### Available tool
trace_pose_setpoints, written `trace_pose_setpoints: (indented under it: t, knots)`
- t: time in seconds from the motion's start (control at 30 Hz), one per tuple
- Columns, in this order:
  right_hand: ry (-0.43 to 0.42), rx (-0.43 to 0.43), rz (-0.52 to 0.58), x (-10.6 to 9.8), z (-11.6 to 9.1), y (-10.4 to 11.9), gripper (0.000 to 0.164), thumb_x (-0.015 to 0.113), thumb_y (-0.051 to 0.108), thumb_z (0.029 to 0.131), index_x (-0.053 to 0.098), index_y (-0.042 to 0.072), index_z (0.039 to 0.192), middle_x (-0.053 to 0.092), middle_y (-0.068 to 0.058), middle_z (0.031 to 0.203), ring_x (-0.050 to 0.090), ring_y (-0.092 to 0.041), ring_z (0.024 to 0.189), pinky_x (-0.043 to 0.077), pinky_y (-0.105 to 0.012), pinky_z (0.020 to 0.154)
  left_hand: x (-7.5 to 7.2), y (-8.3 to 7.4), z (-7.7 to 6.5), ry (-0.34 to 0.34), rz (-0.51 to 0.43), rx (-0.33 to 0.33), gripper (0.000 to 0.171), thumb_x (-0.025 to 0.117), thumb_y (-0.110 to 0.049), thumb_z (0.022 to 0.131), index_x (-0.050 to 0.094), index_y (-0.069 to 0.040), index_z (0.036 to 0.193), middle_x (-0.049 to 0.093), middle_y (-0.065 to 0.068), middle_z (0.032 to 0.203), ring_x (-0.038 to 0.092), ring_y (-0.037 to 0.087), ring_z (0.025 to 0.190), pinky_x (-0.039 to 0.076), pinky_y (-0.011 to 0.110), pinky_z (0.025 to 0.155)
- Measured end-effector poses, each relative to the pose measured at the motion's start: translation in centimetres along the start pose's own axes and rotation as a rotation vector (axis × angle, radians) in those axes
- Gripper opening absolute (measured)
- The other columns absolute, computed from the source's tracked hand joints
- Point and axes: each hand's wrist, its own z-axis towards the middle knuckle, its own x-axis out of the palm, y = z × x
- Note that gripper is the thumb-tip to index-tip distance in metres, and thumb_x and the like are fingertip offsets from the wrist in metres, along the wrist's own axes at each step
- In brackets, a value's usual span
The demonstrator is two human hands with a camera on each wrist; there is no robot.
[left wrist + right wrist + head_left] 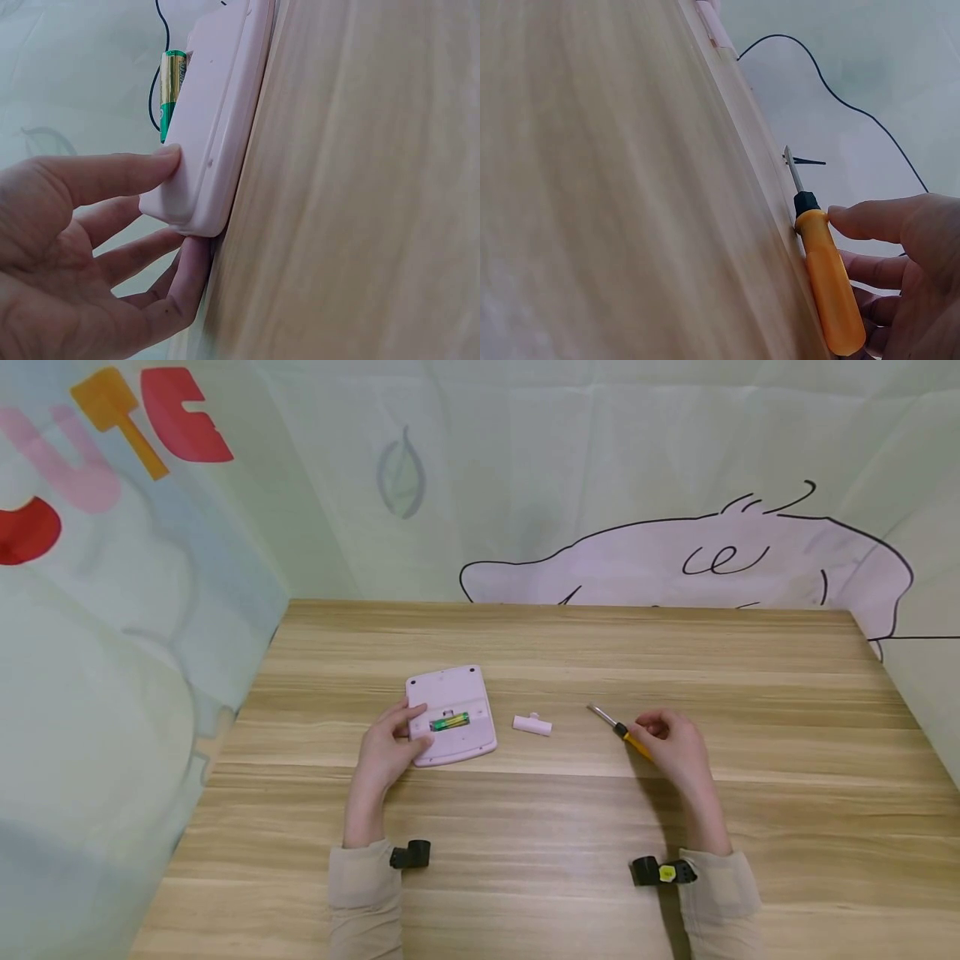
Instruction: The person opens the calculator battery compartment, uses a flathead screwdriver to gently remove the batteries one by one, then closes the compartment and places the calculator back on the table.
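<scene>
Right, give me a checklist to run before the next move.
1. Left grip on the flat, pale pink plastic device: ok, at its left edge.
2. Device's battery side facing up: ok.
3. Green-and-gold cylindrical battery fully seated: cannot tell; it sits in the recess.
4. Small, pale pink plastic cover fitted: not ok; it lies apart on the wood-grain table.
5. Right grip firm on the orange-handled metal screwdriver: cannot tell.
6. Screwdriver tip clear of device: ok.

Lane between hands: cluttered

Right of left hand (385, 749): pink device (453, 743) blocks, then small pink piece (532, 725) past a gap. Left of right hand (680, 749): screwdriver (621, 732) juts out. Behind both hands: bare tabletop (532, 843) between sleeves (366, 893), narrowed by two black wrist cameras (411, 855). Right of right hand: free wood.
</scene>
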Motion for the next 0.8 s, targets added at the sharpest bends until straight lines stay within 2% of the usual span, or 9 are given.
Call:
trace_pose_setpoints:
  t: [0.37, 0.8]
  knots:
    - [0.014, 0.013, 0.012, -0.11, -0.09, 0.02, 0.029, 0.063, 0.022, 0.091, 0.065, -0.002, 0.107, 0.060, -0.016, 0.098, 0.052, -0.025, 0.088, 0.039, -0.026, 0.072, -0.12, -0.12, -0.24, 0.004, 0.006, 0.000, 0.050, 0.067, -0.004, 0.086, 0.056, -0.010, 0.135, 0.031, 0.008, 0.158, 0.052, 0.029, 0.114, 0.048, 0.020, 0.079]
    - [0.013, -0.001, 0.015, -0.38, -0.27, 0.06, 0.031, 0.062, 0.024, 0.092, 0.065, -0.002, 0.108, 0.061, -0.017, 0.098, 0.053, -0.024, 0.088, 0.039, -0.026, 0.073, -0.10, -0.09, -0.15, 0.007, 0.002, -0.003, 0.049, 0.067, -0.005, 0.087, 0.056, -0.009, 0.135, 0.031, 0.008, 0.157, 0.052, 0.029, 0.115, 0.049, 0.024, 0.081]
